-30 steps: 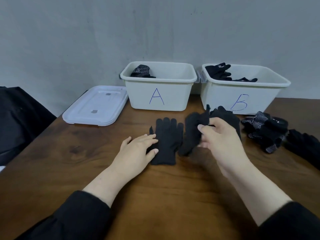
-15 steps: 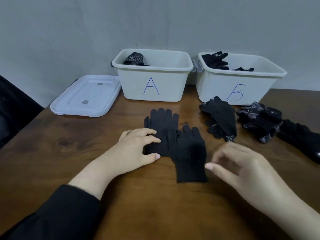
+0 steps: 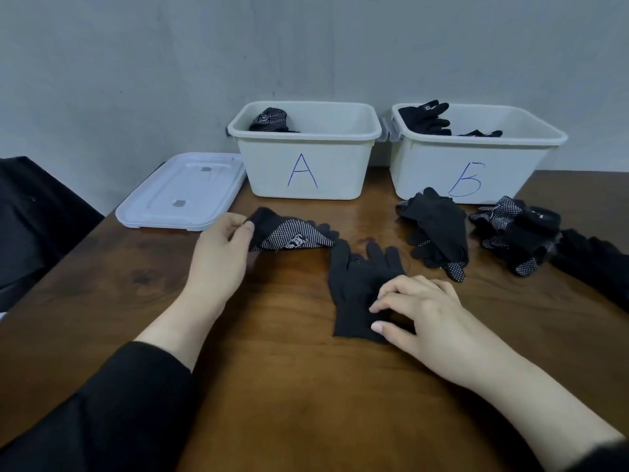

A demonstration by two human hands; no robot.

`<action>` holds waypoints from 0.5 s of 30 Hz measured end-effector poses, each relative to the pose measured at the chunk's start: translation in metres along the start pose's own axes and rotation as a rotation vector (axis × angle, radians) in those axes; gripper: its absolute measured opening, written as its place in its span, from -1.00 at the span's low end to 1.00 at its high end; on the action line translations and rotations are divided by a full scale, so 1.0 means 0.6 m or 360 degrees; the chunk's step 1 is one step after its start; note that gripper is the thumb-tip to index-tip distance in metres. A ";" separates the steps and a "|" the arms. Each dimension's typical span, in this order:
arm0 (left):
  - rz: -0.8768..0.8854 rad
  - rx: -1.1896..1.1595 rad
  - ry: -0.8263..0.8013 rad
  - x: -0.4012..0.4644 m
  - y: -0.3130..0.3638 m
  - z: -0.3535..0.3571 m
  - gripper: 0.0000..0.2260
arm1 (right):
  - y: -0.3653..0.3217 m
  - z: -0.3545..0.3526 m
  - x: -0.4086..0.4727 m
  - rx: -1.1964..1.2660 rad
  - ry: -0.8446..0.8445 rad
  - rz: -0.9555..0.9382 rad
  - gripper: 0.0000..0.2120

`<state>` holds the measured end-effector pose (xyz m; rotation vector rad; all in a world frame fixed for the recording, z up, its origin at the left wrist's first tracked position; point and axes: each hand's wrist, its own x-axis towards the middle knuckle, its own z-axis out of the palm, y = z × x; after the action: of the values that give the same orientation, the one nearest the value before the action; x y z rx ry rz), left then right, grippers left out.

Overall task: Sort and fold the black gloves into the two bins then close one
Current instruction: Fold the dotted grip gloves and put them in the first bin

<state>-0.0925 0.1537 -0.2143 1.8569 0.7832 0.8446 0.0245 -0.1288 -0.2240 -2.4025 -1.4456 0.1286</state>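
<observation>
My left hand (image 3: 220, 253) pinches the cuff of a black glove (image 3: 289, 235) and has lifted it off the table, so its white-dotted palm side shows. My right hand (image 3: 417, 310) rests with curled fingers on a second black glove (image 3: 357, 284) lying flat on the table. Bin A (image 3: 306, 165) holds one dotted glove at its back left. Bin B (image 3: 476, 165) holds several black gloves. More gloves lie in front of bin B in two piles (image 3: 437, 233) (image 3: 517, 236).
A white lid (image 3: 183, 192) lies flat on the wooden table to the left of bin A. A dark cloth (image 3: 599, 267) lies at the table's right edge. A black object (image 3: 37, 212) stands beyond the table's left edge. The wall is close behind the bins.
My left hand has picked up the left glove by its cuff and turned it over toward the left. My right hand has come down onto the right glove.
</observation>
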 end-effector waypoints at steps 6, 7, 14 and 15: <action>0.0042 -0.0183 -0.0006 -0.002 -0.001 0.002 -0.88 | -0.009 0.005 -0.004 0.0078 -0.0002 0.0080 -0.61; 0.0055 -0.0191 -0.0007 -0.002 0.003 0.001 -0.88 | -0.012 0.006 -0.005 0.0099 -0.0017 0.0093 -0.57; 0.0610 0.0506 -0.0636 -0.017 -0.005 -0.040 -0.87 | -0.007 0.005 0.007 0.0283 0.0116 0.0120 -0.60; 0.0715 0.0690 -0.0698 -0.027 -0.013 -0.046 -0.86 | -0.008 0.005 0.009 0.0305 0.0159 0.0132 -0.57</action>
<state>-0.1250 0.1567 -0.2157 2.5475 0.2821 0.5163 0.0225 -0.1214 -0.2246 -2.2792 -1.2317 0.1570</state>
